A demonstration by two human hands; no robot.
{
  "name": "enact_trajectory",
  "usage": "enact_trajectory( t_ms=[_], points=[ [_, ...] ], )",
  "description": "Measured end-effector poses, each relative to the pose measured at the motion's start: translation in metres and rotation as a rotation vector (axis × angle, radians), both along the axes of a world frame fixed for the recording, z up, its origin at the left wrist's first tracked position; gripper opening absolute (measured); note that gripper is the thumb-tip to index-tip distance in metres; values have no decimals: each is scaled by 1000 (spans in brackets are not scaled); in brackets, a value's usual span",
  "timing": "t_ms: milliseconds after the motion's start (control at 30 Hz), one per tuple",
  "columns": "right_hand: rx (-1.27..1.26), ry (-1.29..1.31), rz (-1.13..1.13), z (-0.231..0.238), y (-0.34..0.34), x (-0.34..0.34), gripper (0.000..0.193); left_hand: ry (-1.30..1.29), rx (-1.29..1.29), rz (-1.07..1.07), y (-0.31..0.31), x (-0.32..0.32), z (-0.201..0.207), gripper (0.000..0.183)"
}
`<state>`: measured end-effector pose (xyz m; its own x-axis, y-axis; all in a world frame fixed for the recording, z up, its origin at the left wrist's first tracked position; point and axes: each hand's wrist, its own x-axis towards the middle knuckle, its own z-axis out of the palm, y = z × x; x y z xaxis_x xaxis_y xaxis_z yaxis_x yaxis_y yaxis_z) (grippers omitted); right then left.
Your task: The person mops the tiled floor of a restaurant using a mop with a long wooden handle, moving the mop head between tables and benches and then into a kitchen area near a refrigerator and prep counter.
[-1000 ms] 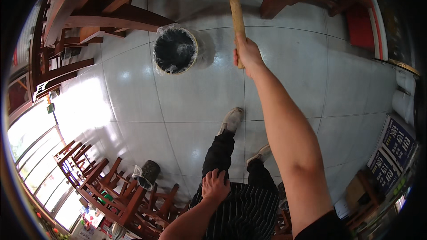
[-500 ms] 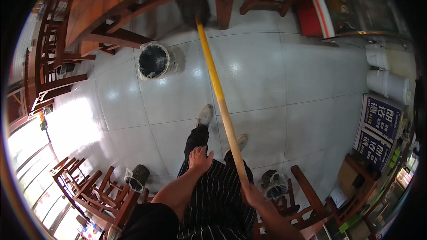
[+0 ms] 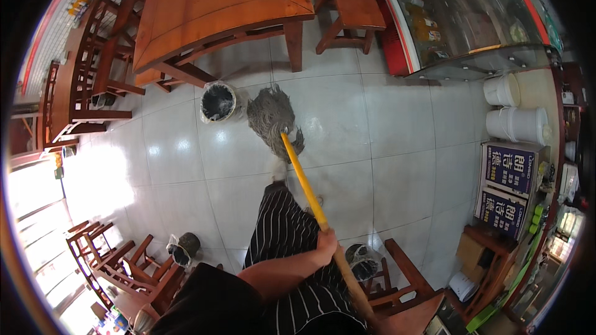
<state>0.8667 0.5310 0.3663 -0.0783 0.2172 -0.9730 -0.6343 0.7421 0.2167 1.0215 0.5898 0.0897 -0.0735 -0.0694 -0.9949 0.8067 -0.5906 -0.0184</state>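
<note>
A mop with a grey string head (image 3: 271, 118) lies spread on the tiled floor, just ahead of my feet. Its handle (image 3: 305, 183), yellow on the upper part and bare wood lower down, slants back toward my right side. My left hand (image 3: 326, 247) is wrapped round the handle, the forearm reaching across my striped apron (image 3: 279, 226). My right hand does not show; the handle's lower end runs out at the bottom edge. Left of the mop head stands a lined waste bin (image 3: 218, 102), close beside the strings.
A wooden table (image 3: 223, 0) and stool (image 3: 351, 9) stand ahead, near a glass display case (image 3: 459, 25). White buckets (image 3: 516, 124) and blue-and-white cartons (image 3: 510, 167) line the right. Behind me are small bins (image 3: 186, 247) and wooden chairs (image 3: 413, 270).
The mop head has come from beneath the table back toward my feet. My left hand has left my thigh and taken hold of the handle. My right hand has dropped out of sight.
</note>
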Motion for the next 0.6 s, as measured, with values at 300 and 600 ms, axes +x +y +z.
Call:
enact_trajectory(
  t_ms=[300,600],
  points=[
    [-54,-248,-54,-87,-78,113,49,-405,-55,166,-145,186,-55,24],
    [-416,-555,-81,-216,-163,349,30,-594,-130,68,-235,361,-81,30]
  ],
)
